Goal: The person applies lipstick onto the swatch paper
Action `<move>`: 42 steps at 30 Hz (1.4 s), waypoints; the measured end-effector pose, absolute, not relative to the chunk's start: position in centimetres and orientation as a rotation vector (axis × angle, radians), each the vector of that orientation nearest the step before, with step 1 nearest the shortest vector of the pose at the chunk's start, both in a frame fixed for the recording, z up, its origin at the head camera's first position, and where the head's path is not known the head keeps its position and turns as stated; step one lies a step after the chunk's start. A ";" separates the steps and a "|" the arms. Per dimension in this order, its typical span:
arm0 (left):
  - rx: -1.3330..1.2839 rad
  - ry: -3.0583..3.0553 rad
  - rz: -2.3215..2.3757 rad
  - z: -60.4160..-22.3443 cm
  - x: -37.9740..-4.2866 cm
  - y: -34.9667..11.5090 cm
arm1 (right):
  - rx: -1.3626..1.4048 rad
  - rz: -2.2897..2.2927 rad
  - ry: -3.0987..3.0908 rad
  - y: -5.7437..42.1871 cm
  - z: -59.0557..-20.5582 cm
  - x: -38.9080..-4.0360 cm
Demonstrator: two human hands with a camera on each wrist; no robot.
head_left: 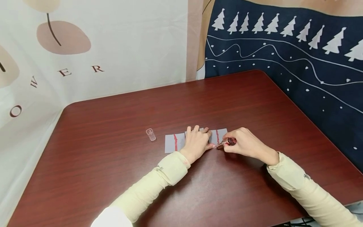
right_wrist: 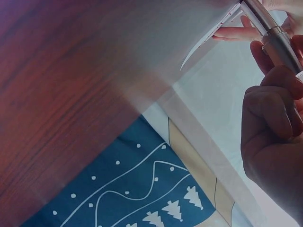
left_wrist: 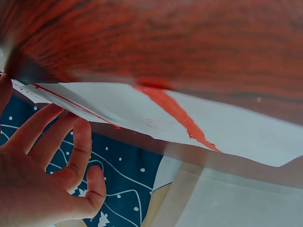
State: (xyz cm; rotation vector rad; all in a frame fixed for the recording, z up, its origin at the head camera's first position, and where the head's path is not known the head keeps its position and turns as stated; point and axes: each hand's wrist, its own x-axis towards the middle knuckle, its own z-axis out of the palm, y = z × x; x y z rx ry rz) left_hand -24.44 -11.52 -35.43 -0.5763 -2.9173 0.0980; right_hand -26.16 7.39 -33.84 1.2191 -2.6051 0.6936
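Observation:
My left hand [head_left: 196,142] lies spread over the middle of a row of pale paper [head_left: 170,144], its fingers extended and its thumb pointing toward the right-hand piece. In my right hand [head_left: 244,142] a lipstick [right_wrist: 279,42] with a shiny metallic tube is pinched between thumb and fingers. Its tip reaches down to the lower edge of the right-hand paper [head_left: 222,133], close by the left thumb. A thick red streak [left_wrist: 177,113] crosses the left part of the paper, and a red line [head_left: 217,136] runs down the right piece. The middle part is mostly hidden under the left hand.
A clear plastic cap [head_left: 151,135] lies on the dark red wooden table [head_left: 113,126], left of the paper. A pale printed cloth [head_left: 136,41] hangs behind the table, and a navy cloth with white trees [head_left: 283,50] hangs along the right side.

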 end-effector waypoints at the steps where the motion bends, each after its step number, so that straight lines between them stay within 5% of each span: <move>1: -0.576 -2.917 0.097 -35.5 -24.4 -11.5 | 1.222 0.692 -2.607 7.4 -33.9 -26.2; 21: -0.578 -2.930 0.014 -35.2 -24.4 -11.4 | 0.956 1.342 -2.778 8.5 -31.1 -26.3; 33: -0.576 -2.994 -0.187 -34.0 -24.4 -11.7 | 0.834 2.351 -2.305 8.8 -29.1 -26.1; 42: -0.712 -2.700 -1.578 -31.3 -23.4 -10.6 | 0.814 3.091 -1.725 8.1 -29.4 -26.5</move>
